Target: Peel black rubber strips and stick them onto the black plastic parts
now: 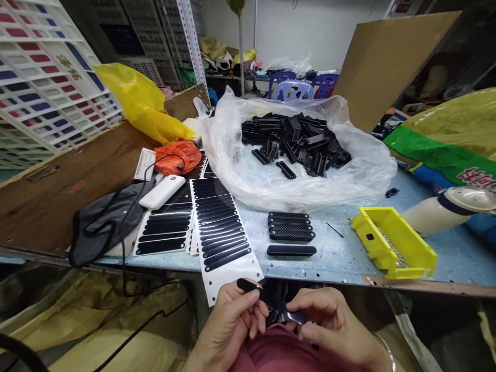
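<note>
My left hand (228,321) and my right hand (333,323) are held together just past the table's near edge, over my lap. Between them is a narrow black strip (267,297), pinched by the fingers of both hands. Its far end looks glossy, and a dark part below it is partly hidden by my fingers. A white backing sheet with rows of black strips (220,227) hangs over the table edge, just above my left hand. Several black slotted plastic parts (291,227) lie in a stack beyond my hands, with a black bar (291,250) in front of them.
A transparent plastic bag (298,142) holds a heap of black comb-like parts. A yellow plastic tray (393,243) stands at right. A white power bank (161,191), grey cloth (104,222) and orange bag (173,157) lie at left, with a cardboard sheet beneath.
</note>
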`<state>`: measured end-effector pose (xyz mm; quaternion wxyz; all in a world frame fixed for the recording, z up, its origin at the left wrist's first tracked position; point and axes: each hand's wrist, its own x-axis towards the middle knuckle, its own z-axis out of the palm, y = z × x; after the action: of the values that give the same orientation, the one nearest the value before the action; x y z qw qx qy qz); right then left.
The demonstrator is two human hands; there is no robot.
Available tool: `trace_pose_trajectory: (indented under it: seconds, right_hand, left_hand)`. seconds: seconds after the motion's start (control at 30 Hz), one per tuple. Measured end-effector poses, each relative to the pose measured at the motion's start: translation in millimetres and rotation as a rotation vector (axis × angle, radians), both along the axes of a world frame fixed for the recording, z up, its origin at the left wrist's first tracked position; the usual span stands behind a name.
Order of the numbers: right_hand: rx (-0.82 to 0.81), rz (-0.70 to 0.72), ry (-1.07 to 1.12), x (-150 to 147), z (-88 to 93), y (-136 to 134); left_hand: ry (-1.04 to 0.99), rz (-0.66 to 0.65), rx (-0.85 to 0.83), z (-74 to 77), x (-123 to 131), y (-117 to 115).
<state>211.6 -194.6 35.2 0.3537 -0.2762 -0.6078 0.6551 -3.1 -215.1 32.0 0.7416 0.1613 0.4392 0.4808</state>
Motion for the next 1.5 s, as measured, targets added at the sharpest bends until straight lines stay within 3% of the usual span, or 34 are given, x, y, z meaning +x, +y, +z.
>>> trace_pose_trajectory:
  seconds: [0.1, 0.23, 0.33, 0.4, 0.57, 0.73, 0.93, 1.03, 1.17, 1.33, 1.5]
  right_hand:
    - [0.101, -0.110, -0.148, 12, -3.5, 0]
    - [0.641, -0.419, -0.389, 4, -0.9, 8]
    - [0.910, -0.378, -0.474, -10, -1.9, 12]
    - [0.973, -0.332, -0.525, -16, -4.4, 14]
    - [1.093, -0.404, -0.562, -14, -7.2, 22]
    - [1.086, -0.400, -0.524, -11, -4.9, 37]
    - [1.079, -0.304, -0.601, 3, 3.6, 46]
    - [1.090, -0.335, -0.579, 20, 10.1, 54]
    - [0.874, -0.398, -0.586, 52, 12.8, 78]
    - [0.714, -0.423, -0.660, 74, -0.4, 107]
    - [0.721, -0.358, -0.720, 78, -9.7, 123]
  left_hand:
    - [0.047, 0.055, -0.004, -6.4, 1, 9]
    - [0.049, 0.058, 0.052, -9.1, 9, 13]
    - [0.013, -0.019, 0.138, -6.1, 15, 12]
    - [0.007, -0.041, 0.178, -4.8, 18, 12]
    - [0.034, -0.053, 0.193, -5.0, 19, 21]
    - [0.106, -0.094, 0.192, -0.7, 22, 35]
    - [0.668, -0.227, 0.303, -9.3, 16, 53]
    - [0.962, -0.131, 0.441, -18.7, 5, 64]
    - [1.223, -0.040, 0.600, -25.5, -5, 82]
    - [1.375, -0.258, 0.817, -29.5, 4, 101]
    - [1.324, -0.439, 0.835, -31.7, 10, 110]
